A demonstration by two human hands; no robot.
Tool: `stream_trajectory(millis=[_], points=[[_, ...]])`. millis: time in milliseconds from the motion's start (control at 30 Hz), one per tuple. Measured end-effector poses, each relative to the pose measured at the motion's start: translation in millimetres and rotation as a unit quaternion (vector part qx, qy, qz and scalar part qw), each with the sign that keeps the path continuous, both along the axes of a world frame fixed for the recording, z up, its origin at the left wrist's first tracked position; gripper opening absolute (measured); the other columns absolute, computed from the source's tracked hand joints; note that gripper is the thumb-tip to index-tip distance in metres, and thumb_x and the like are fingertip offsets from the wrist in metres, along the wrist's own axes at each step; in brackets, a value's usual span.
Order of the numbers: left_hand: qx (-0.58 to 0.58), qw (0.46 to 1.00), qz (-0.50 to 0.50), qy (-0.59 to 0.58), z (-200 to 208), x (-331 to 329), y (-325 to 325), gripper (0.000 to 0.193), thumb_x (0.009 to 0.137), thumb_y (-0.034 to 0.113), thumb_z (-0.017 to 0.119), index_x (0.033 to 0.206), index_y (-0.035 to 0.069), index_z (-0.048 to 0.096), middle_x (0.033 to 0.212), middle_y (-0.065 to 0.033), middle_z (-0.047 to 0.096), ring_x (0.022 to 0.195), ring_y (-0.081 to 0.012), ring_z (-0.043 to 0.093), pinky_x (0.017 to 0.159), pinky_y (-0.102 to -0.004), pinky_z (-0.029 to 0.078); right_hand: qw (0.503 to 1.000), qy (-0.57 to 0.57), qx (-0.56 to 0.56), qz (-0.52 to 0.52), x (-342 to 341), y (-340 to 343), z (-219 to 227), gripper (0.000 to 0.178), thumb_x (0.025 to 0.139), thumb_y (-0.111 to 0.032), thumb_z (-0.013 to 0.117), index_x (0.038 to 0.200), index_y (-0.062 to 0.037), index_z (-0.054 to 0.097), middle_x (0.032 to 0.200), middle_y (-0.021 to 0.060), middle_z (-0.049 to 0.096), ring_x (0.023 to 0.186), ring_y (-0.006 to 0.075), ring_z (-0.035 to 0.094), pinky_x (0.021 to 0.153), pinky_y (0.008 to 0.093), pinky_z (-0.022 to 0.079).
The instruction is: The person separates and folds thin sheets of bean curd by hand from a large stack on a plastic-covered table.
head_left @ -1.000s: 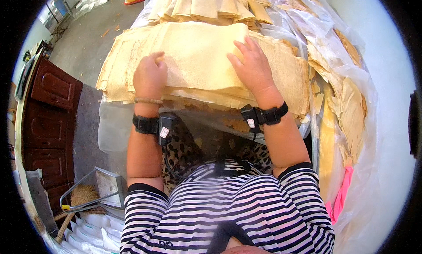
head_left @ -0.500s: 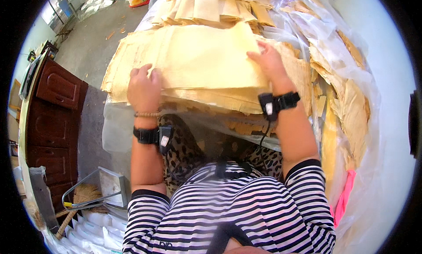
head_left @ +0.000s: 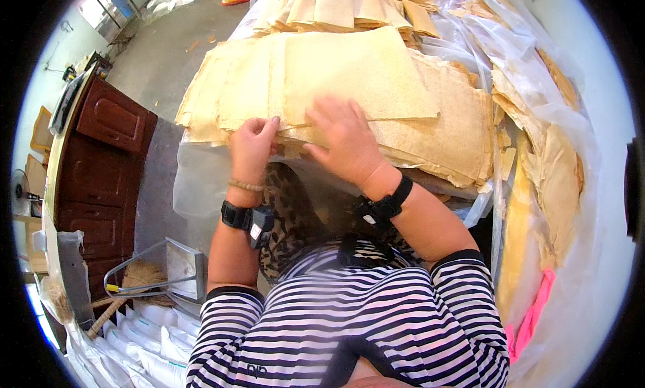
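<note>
1. Head view, surface and room: a thick pile of pale yellow sheets fills the upper middle of the frame, with clear plastic hanging below its left front edge. Grey floor runs through the upper left, beside a dark red-brown cabinet with panelled doors. A white wall closes the far right.

2. Around the pile: folded yellow sheets lie in a row at the top centre, just behind it. Creased, ragged brownish sheets and more plastic line the right side, with a bright pink strip at the lower right. At the lower left are a broom, a metal dustpan and white sacks. The right hand covers part of the pile's front edge from sight.

3. Sheet and hands: the top sheet lies on the pile, slightly askew, above and beyond both hands. The left hand is curled at the front edge, its thumb by the sheet's near left corner; whether it pinches anything cannot be told. The right hand, blurred, has its fingers spread over the sheet's near edge; contact is unclear.
</note>
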State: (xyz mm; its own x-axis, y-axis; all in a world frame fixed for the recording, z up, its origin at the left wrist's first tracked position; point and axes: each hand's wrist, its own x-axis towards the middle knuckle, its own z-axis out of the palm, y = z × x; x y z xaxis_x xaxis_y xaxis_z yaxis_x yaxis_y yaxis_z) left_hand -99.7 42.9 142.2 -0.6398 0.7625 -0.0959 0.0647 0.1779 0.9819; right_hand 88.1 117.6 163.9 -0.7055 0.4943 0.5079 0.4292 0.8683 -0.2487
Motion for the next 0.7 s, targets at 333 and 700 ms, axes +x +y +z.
stream_trajectory(millis=[333,700], points=[[-0.046,0.890,-0.436,-0.128,55.5,101.2,-50.9,0.017,0.098,0.014,0.059,0.105,0.001,0.068,0.079,-0.0027,0.068,0.067,-0.0073,0.062,0.059,-0.0208,0.049,0.996,0.077,-0.038,0.036,100.4,-1.8,-0.9,0.026,0.081,-0.009,0.060,0.104,-0.0108,0.073,0.109,0.0087,0.070,0.107,0.0307,0.064,0.102,0.0456,0.045],[0.069,0.699,-0.365,0.611,67.0,23.6,29.0,0.051,0.079,-0.007,0.069,0.127,0.011,0.063,0.136,-0.0071,0.061,0.137,-0.0274,0.046,0.112,-0.0396,0.038,0.865,0.220,-0.450,0.025,195.2,45.0,-6.3,0.025,0.094,-0.015,0.065,0.116,-0.0031,0.070,0.113,0.0058,0.071,0.109,0.0164,0.063,0.098,0.0294,0.046]])
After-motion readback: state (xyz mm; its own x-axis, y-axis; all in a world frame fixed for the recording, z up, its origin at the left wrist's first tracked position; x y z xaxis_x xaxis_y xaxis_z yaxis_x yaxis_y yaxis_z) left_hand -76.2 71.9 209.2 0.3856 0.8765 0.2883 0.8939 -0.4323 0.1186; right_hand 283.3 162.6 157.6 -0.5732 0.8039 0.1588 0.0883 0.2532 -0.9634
